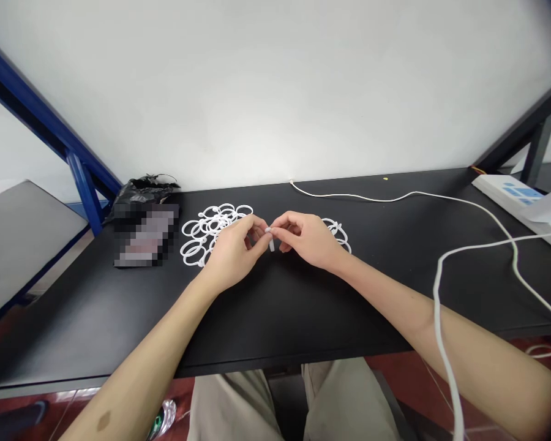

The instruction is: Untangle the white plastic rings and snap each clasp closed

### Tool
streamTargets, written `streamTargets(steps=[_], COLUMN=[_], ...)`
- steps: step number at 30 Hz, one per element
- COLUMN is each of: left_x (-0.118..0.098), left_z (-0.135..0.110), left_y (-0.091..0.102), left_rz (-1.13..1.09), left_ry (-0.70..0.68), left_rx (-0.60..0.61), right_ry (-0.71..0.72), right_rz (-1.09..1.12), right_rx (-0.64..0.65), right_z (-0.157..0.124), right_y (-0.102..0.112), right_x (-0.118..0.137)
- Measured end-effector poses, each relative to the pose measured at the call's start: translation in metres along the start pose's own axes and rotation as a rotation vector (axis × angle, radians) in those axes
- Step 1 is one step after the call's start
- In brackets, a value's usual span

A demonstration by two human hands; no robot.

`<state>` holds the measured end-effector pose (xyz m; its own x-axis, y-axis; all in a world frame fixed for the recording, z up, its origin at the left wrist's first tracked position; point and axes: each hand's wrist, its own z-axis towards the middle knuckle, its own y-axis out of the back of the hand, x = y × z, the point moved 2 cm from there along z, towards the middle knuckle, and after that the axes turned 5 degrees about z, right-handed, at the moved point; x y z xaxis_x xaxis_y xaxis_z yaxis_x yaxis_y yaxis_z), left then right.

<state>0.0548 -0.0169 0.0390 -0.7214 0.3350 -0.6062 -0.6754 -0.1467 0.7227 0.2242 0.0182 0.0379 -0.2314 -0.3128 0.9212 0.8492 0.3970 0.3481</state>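
My left hand [239,251] and my right hand [310,239] meet over the middle of the black table, thumbs and forefingers pinched together. Between their fingertips is a small white piece [269,230], mostly covered by the fingers. A short white end [272,245] hangs just below it; whether this is part of the same piece, I cannot tell. Many thin white rings with small knobs [218,222] lie in a loose heap beside and partly behind my left hand. A smaller group of similar white rings [343,236] is partly hidden behind my right hand.
On the table's left are a crumpled black plastic bag [142,191] and a blurred flat object [147,239]. A white cable [371,198] runs along the back; another [438,294] crosses near my right forearm. A white box [509,190] stands at the right. A white wall rises behind.
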Motion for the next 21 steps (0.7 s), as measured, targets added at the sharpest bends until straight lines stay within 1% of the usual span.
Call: streamTargets(steps=[2,3,5,6,8,10,11,13,15,18,21], left_x=[0.0,0.0,0.002,0.003,0.008,0.013,0.017,0.023,0.029,0.034,0.033], left_z=[0.001,0.001,0.002,0.003,0.005,0.006,0.006,0.007,0.007,0.007,0.007], left_y=[0.0,0.002,0.006,0.009,0.017,0.025,0.029,0.035,0.036,0.031,0.026], left_rz=[0.026,0.05,0.089,0.105,0.147,0.223,0.272,0.372,0.464,0.549,0.539], left_ry=[-0.01,-0.011,0.009,0.033,0.103,0.165,0.182,0.186,0.17,0.149,0.11], left_rx=[-0.02,-0.045,-0.123,-0.168,-0.265,-0.366,-0.416,-0.484,-0.483,-0.421,-0.381], right_ry=[0.041,0.072,0.115,0.111,0.03,-0.115,-0.195,-0.331,-0.403,-0.417,-0.345], right_rz=[-0.085,-0.168,-0.395,-0.519,-0.735,-0.875,-0.917,-0.947,-0.929,-0.868,-0.8], right_rx=[0.004,-0.01,-0.076,-0.121,-0.212,-0.267,-0.267,-0.232,-0.186,-0.132,-0.1], right_z=[0.001,0.002,0.005,0.006,0.008,0.009,0.01,0.01,0.01,0.01,0.011], right_y=[0.003,0.006,0.015,0.022,0.037,0.054,0.061,0.073,0.08,0.082,0.078], right_x=[0.001,0.002,0.003,0.003,0.0,-0.005,-0.008,-0.012,-0.015,-0.017,-0.018])
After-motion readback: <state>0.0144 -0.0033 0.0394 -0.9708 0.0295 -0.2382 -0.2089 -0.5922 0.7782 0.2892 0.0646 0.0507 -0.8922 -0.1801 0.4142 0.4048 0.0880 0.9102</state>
